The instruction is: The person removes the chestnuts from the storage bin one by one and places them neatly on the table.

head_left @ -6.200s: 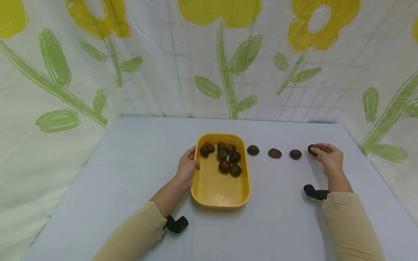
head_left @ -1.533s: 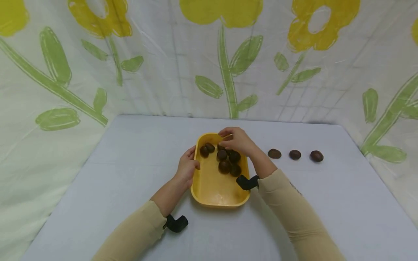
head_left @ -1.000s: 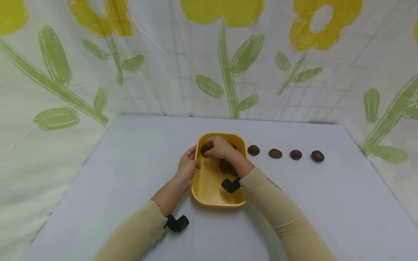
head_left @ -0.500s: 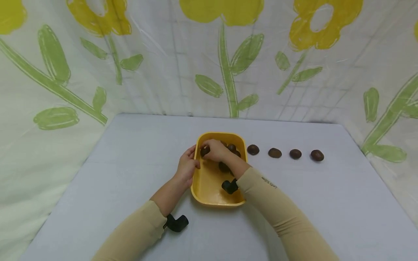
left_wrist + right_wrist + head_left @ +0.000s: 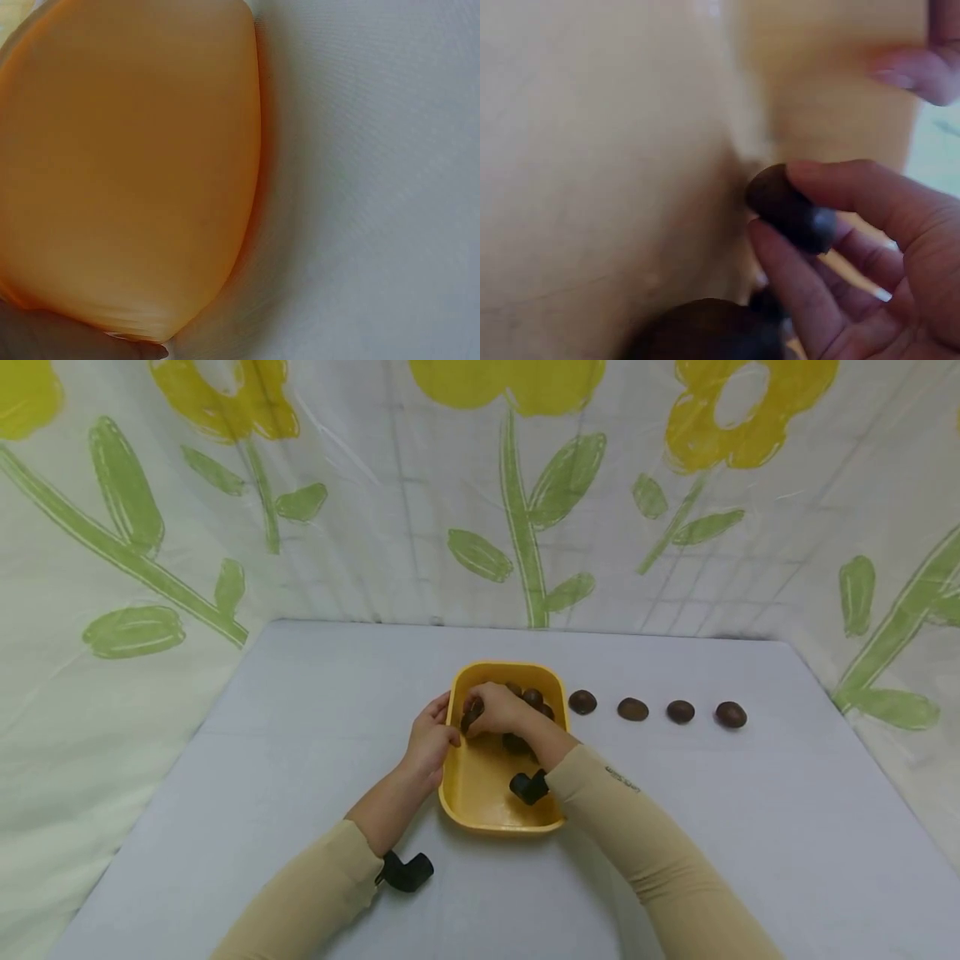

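Note:
A yellow tray (image 5: 487, 814) stands mid-table in the head view. My left hand (image 5: 430, 745) grips its left wall, with the thumb over the rim and fingers outside; the left wrist view shows mostly the tray's outer wall (image 5: 135, 172). Inside the tray, my right hand (image 5: 497, 708) pinches a dark brown, chestnut-like piece (image 5: 787, 206) between thumb and fingertips, near the left wall. Another brown piece (image 5: 705, 330) lies close below it in the right wrist view. More brown pieces (image 5: 532, 697) lie in the tray, partly hidden by my right hand and forearm.
Right of the tray, several brown pieces lie spaced in a row: one (image 5: 582, 702) near the rim, an oval one (image 5: 633, 709), then another (image 5: 680, 712), and one farthest right (image 5: 731, 714). A flower-printed curtain (image 5: 360, 527) hangs behind the white table (image 5: 300, 693).
My right hand has let go of a piece at the row's right end, come back over the tray and moved to its left side, taking hold of another. The left hand keeps its place.

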The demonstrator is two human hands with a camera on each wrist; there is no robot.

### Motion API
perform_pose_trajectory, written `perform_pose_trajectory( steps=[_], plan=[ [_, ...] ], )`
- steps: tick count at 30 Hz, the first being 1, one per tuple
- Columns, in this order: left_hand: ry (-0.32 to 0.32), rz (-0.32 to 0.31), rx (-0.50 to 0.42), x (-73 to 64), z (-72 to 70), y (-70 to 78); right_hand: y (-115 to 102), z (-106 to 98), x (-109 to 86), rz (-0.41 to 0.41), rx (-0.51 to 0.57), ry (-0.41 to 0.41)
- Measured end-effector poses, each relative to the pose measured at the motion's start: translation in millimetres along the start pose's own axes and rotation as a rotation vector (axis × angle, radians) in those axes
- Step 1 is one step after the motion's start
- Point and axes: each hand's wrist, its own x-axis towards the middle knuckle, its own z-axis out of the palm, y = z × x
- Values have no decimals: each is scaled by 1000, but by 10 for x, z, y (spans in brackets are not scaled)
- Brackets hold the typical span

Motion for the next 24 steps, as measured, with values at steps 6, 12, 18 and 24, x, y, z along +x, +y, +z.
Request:
perform_pose_trajectory(
  steps=[6, 12, 18, 24],
  plan=[
    [-23, -11, -16, -8, 9, -7, 15, -150, -171, 15, 151, 44],
    [-10, 1, -11, -24, -7, -8, 35, -385, -429, -4, 330, 52],
    [8, -2, -4, -27, -3, -12, 155, -567, -684, 31, 455, 83],
    [-20, 7, -24, -28, 5, -30, 331, -679, -935, 56, 484, 161]
  ],
)
